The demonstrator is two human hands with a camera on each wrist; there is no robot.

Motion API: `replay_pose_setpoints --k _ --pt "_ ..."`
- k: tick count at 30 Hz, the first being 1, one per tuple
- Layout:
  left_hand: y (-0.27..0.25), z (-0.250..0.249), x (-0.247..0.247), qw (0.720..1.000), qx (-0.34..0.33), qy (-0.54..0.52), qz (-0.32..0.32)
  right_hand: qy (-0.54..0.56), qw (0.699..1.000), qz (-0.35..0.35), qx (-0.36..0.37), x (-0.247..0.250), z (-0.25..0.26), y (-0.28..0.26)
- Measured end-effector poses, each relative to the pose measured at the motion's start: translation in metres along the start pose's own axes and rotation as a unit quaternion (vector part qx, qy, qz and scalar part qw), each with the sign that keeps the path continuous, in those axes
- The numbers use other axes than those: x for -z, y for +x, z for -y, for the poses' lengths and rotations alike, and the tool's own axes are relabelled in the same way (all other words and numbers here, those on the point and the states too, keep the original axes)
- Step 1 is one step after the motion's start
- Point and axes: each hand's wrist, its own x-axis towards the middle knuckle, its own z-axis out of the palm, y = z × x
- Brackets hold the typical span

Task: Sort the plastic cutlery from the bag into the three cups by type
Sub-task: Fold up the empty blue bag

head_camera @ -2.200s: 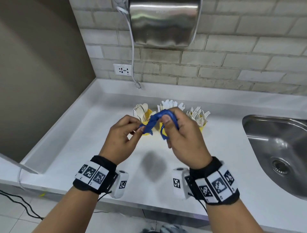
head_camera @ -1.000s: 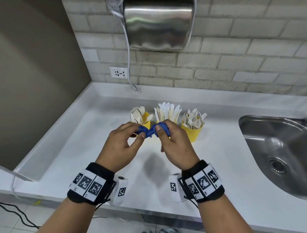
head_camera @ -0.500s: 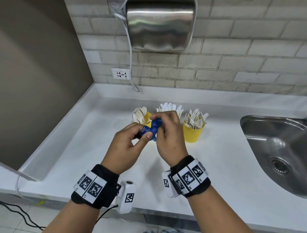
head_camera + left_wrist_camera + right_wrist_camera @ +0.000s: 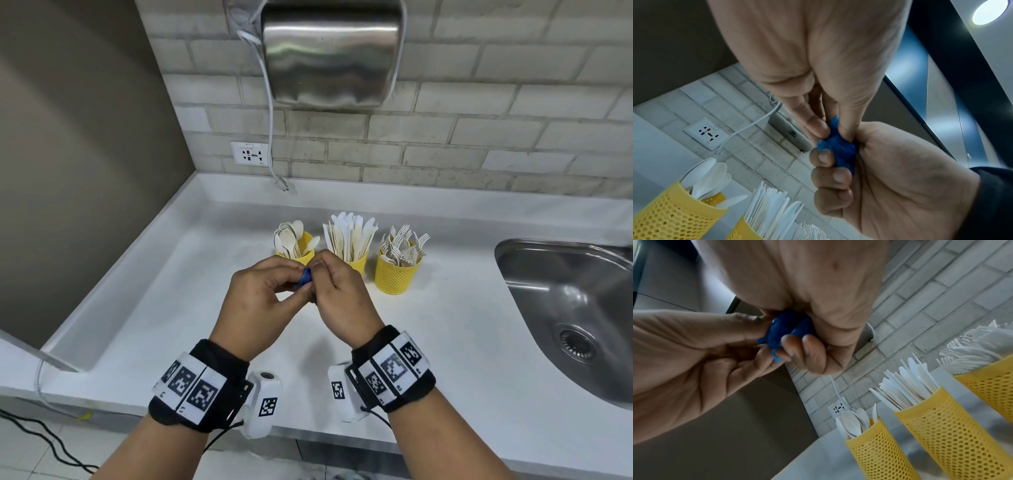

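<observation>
bag (image 4: 304, 276) now balled small at frame centre, both hands (image 4: 263, 294) (image 4: 342, 298) with fingers pinching it; cups (image 4: 397, 274) look filled, sorting seems done

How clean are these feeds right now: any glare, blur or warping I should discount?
Head view: sharp, with glare streaks on the hand dryer and wide-angle bowing of the counter. Left wrist view: bright ceiling light flares top right; palm soft. Right wrist view: blue bag slightly smeared; yellow cups lean from distortion.
</observation>
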Motion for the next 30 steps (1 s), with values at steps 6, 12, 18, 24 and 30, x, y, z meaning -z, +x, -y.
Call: replay_pose_setpoints --k 6,12,18,24,30 --pt "0.000 -0.006 0.004 0.995 0.066 -0.078 -0.008 0.028 0.999 -0.004 -0.031 -0.006 -0.004 -0.001" --pt "-0.002 -0.007 0.004 1.000 -0.015 0.016 -0.010 0.157 0.983 -0.010 -0.092 -0.006 0.007 -0.002" --pt "-0.003 -0.001 0.005 0.986 -0.095 0.139 -0.010 0.229 0.968 -0.027 -0.095 -0.002 0.017 -0.005" --pt "-0.005 -0.002 0.007 0.976 -0.132 0.175 0.016 0.273 0.953 -0.038 -0.127 -0.006 0.016 -0.004" --pt "-0.001 -0.007 0.007 0.969 -0.145 0.195 -0.037 0.356 0.922 -0.030 -0.150 -0.014 0.024 -0.008"
